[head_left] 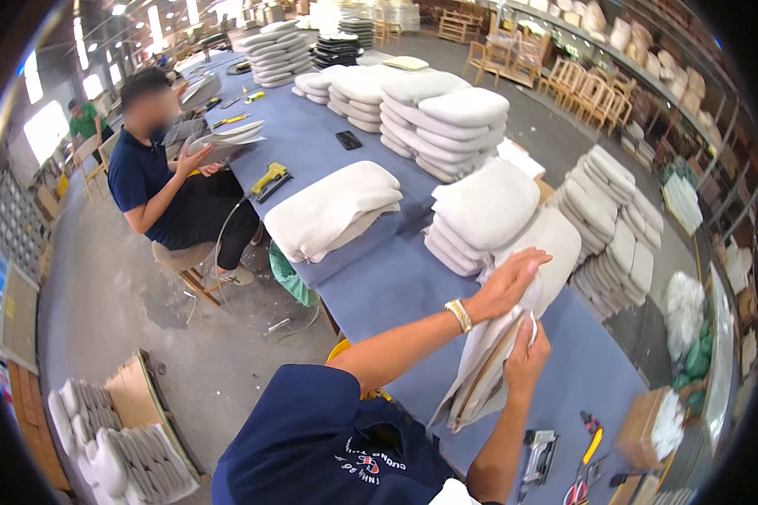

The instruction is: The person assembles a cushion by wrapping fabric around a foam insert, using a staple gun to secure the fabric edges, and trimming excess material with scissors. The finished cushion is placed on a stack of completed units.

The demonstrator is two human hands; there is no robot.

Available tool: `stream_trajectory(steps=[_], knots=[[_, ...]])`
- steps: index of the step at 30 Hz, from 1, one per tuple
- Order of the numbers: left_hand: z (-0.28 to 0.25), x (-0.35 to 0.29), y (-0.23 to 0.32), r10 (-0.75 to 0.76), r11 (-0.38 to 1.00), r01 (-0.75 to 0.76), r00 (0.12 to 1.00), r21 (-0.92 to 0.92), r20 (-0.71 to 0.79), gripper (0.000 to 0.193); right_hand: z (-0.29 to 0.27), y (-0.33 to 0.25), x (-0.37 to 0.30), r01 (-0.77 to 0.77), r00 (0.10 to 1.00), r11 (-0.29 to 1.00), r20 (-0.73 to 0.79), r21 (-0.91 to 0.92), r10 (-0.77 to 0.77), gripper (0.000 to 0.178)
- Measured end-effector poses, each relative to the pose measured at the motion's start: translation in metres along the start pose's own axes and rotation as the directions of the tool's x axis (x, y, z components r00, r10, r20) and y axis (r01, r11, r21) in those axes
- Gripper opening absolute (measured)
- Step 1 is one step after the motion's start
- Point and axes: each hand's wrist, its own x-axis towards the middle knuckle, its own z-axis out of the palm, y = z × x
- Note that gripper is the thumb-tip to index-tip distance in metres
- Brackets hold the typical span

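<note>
A white fabric-covered seat pad [466, 391] stands tilted on the table in front of me, a brown board edge showing between folds of its cloth. My right hand [527, 352] is closed, pinching the white cloth at the pad's near right side. Stretched out with straight fingers, my left hand [510, 284] lies over the top of the cloth, beside a rounded white cushion [556, 244]. Whether that cushion is separate from the pad I cannot tell. A stack of white seat pads [485, 206] is just beyond my left hand.
The blue-grey table [370, 299] bears a staple gun [536, 459], red-and-yellow pliers [594, 438] and a cardboard box [646, 427] at right. More cushion stacks [446, 118] and a yellow air stapler [269, 179] lie farther off. A co-worker [156, 168] sits at the left.
</note>
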Motion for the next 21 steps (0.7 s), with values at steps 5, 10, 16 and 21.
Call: stream_trajectory(steps=[5, 10, 16, 21], knots=[[0.018, -0.085, 0.009, 0.007, 0.997, -0.016, 0.993, 0.073, 0.121, 0.08, -0.003, -0.014, -0.009, -0.095, 0.978, 0.993, -0.181, 0.075, 0.107, 0.03], [0.035, -0.168, 0.001, -0.335, 0.942, 0.317, 0.918, 0.114, 0.214, 0.074, -0.03, 0.021, -0.008, -0.12, 0.952, 0.988, -0.273, 0.093, 0.141, 0.035], [0.045, -0.157, -0.013, -0.552, 0.832, 0.516, 0.808, 0.205, 0.205, 0.052, -0.075, 0.059, -0.022, -0.203, 0.933, 0.961, -0.262, 0.187, 0.248, 0.041], [0.075, -0.116, 0.004, -0.431, 0.887, 0.353, 0.863, 0.298, 0.261, 0.062, -0.117, 0.057, -0.022, -0.227, 0.862, 0.925, -0.379, 0.304, 0.336, 0.044]])
